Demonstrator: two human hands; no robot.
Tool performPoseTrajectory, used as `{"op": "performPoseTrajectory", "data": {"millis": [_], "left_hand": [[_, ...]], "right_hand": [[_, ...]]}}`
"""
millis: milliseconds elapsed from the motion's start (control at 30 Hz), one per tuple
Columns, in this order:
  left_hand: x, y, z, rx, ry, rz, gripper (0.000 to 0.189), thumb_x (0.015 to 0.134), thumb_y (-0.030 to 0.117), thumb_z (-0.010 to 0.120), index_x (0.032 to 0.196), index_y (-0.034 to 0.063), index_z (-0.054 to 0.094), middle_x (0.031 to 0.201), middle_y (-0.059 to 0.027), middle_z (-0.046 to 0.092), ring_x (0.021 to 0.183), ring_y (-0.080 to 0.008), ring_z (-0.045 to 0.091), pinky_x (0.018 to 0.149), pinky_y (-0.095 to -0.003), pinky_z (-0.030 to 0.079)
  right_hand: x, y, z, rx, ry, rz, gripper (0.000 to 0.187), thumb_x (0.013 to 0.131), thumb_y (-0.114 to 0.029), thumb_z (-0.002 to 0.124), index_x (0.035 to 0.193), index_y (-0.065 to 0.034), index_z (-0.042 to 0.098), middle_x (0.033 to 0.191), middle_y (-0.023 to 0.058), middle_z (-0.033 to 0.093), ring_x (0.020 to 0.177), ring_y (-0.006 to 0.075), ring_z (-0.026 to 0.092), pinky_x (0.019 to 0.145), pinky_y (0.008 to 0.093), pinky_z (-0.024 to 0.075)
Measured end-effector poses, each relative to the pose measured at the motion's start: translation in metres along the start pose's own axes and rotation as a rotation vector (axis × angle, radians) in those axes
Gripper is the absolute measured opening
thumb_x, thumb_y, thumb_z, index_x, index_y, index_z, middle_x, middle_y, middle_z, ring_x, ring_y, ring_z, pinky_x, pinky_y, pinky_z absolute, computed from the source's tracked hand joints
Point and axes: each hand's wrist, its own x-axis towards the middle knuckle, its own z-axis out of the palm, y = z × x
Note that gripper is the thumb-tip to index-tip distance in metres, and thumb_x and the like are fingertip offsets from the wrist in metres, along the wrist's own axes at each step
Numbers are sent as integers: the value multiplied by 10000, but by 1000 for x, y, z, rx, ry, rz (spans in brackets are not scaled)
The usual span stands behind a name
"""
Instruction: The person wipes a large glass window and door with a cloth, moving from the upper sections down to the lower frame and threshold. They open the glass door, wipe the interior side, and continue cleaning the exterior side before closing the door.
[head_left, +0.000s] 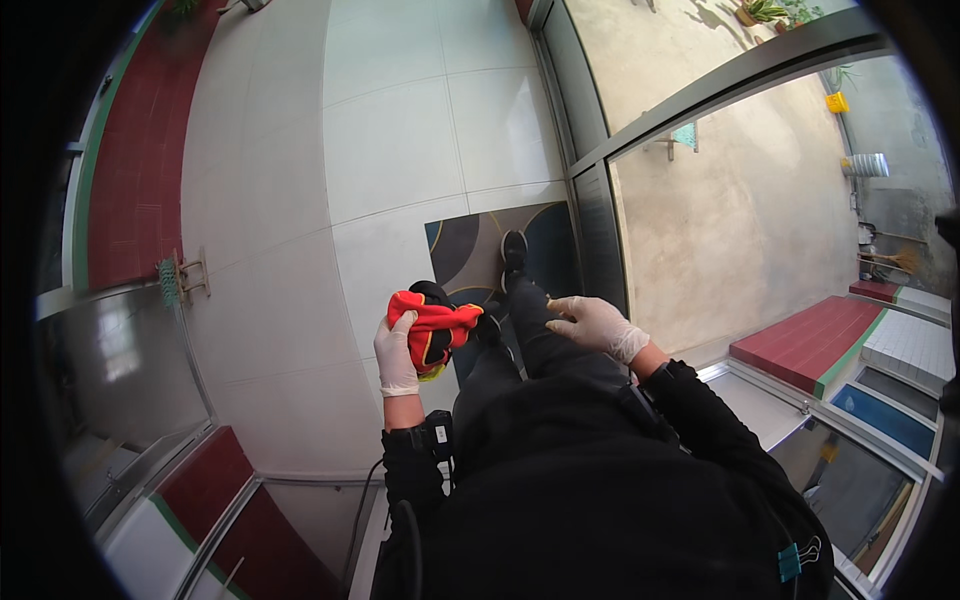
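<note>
A bunched red and black cloth item with yellow edging is gripped in my left hand, which wears a thin whitish glove. What kind of item it is, I cannot tell. My right hand, gloved the same way, is off to the right of the cloth, over my dark trouser leg, fingers slightly bent and apart with nothing seen between them. Below both hands lies a patterned floor mat in grey and dark blue, and my dark shoes are on it.
Pale floor tiles stretch ahead. A metal-framed glass door or window stands at the right, with a yard beyond it. A small stool stands by the left wall. A black cable hangs near my left sleeve.
</note>
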Motion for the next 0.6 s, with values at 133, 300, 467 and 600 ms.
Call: {"op": "performPoseTrajectory", "data": {"millis": [133, 300, 467, 600], "left_hand": [[32, 21, 20, 67, 23, -20, 280, 909, 138, 632, 1143, -16, 642, 1069, -84, 674, 959, -169, 654, 888, -295, 517], [68, 54, 86, 124, -31, 20, 307, 904, 129, 636, 1170, -25, 632, 1108, -100, 674, 983, -179, 659, 901, -299, 516], [109, 75, 168, 129, -154, 43, 326, 908, 123, 620, 1196, -29, 624, 1116, -83, 674, 1015, -164, 645, 933, -292, 491], [135, 92, 223, 150, -186, 5, 263, 896, 105, 656, 1109, -47, 627, 1012, -71, 670, 890, -134, 638, 821, -281, 519]], "right_hand": [[21, 19, -39, 227, 51, 76, 482, 905, -334, 662, 1243, 9, 636, 1078, 181, 712, 1010, 308, 688, 886, 361, 534], [62, 27, -107, 169, 119, 41, 462, 908, -331, 653, 1236, -7, 643, 1084, 191, 708, 1012, 321, 684, 899, 374, 529], [113, 31, -173, 78, 282, -66, 432, 900, -328, 651, 1196, -12, 664, 1097, 183, 705, 1029, 330, 673, 905, 392, 528], [139, 19, -197, 148, 308, -124, 422, 899, -321, 667, 1197, -22, 663, 1119, 177, 698, 1044, 314, 672, 906, 380, 531]]}}
